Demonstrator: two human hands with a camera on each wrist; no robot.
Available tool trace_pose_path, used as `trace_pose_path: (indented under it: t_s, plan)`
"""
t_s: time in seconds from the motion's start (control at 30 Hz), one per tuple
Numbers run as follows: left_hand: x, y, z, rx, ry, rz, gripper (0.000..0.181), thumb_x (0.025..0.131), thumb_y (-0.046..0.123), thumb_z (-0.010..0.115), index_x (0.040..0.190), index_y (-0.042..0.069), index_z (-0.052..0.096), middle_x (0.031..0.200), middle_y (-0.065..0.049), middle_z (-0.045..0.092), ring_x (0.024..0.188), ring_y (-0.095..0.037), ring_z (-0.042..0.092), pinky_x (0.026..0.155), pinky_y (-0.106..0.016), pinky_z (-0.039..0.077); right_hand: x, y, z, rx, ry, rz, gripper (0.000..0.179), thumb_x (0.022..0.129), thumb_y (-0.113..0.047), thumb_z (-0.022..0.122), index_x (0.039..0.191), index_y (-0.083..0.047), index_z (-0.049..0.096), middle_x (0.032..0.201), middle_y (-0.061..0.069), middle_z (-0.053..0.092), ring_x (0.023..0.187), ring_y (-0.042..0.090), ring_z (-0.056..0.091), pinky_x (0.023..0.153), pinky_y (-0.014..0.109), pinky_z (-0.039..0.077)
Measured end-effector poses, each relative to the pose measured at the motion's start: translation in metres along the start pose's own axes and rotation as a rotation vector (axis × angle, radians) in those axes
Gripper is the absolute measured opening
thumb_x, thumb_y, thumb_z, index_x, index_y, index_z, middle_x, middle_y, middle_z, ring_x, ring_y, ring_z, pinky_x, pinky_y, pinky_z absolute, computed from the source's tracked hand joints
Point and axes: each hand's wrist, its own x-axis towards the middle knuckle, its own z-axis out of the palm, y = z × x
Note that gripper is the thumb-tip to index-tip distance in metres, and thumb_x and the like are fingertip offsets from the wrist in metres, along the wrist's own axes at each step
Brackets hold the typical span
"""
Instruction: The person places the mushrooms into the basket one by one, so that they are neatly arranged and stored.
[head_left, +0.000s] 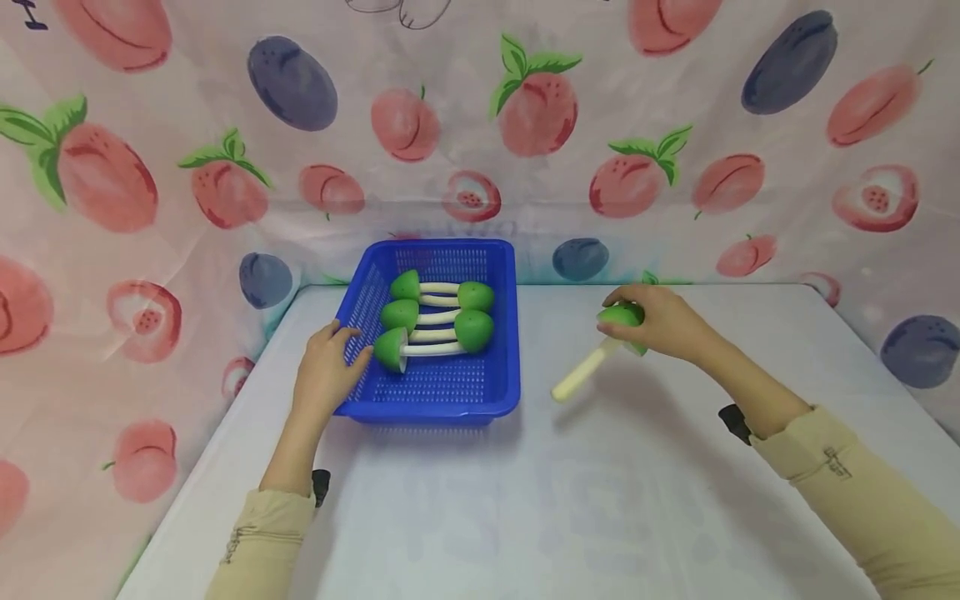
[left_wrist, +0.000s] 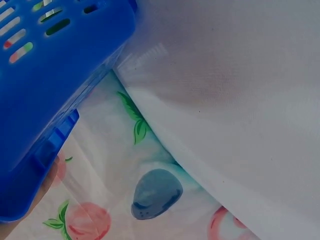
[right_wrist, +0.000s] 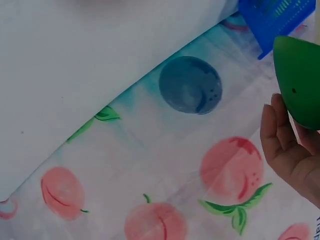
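Observation:
A blue plastic basket stands on the white table. Inside lie several toy mushrooms with green caps and pale stems, side by side with caps at both ends. My left hand grips the basket's left rim, its thumb on the inner side; in the left wrist view the basket wall hides most of that hand. Right of the basket, my right hand holds another toy mushroom by its green cap above the table, its stem slanting down to the left. The right wrist view shows the green cap at the fingers.
The white tabletop extends in front of the basket and to its right. Behind and to the left hangs a fruit-print cloth, close to the basket's far side. A black strap shows at the right wrist and another at the left.

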Motion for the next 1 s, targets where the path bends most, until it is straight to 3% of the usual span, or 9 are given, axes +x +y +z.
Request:
trace_pose_path:
  t_s: [0.3,0.67,1.0]
  plan:
    - [-0.004,0.001,0.001,-0.008,-0.011,-0.014,0.041,0.094,0.026,0.053,0.124,-0.002,0.056,0.143,-0.032,0.036,0.134,-0.048,0.031,0.107,-0.062,0.03,-0.005,-0.019,-0.001,-0.001,0.003,-0.05,0.031,0.084,-0.025,0.07,0.106,-0.004,0.066,0.097,0.011,0.067,0.078,0.019,0.053,0.064,0.027,0.045]
    - [-0.002,0.003,0.0,-0.004,0.006,-0.01,0.042,0.093,0.026,0.054,0.123,-0.002,0.056,0.142,-0.033,0.037,0.133,-0.048,0.032,0.107,-0.062,0.031,0.017,-0.043,0.002,-0.03,-0.025,-0.063,0.03,0.09,-0.026,0.062,0.11,-0.004,0.067,0.097,0.012,0.069,0.078,0.021,0.055,0.065,0.029,0.049]
    - [-0.002,0.002,0.0,-0.001,0.001,-0.006,0.041,0.093,0.025,0.054,0.123,-0.003,0.056,0.142,-0.033,0.036,0.134,-0.049,0.031,0.107,-0.063,0.03,0.036,-0.081,0.01,-0.026,-0.057,-0.031,0.031,0.093,-0.027,0.053,0.108,-0.005,0.067,0.095,0.01,0.069,0.079,0.022,0.057,0.064,0.031,0.052]
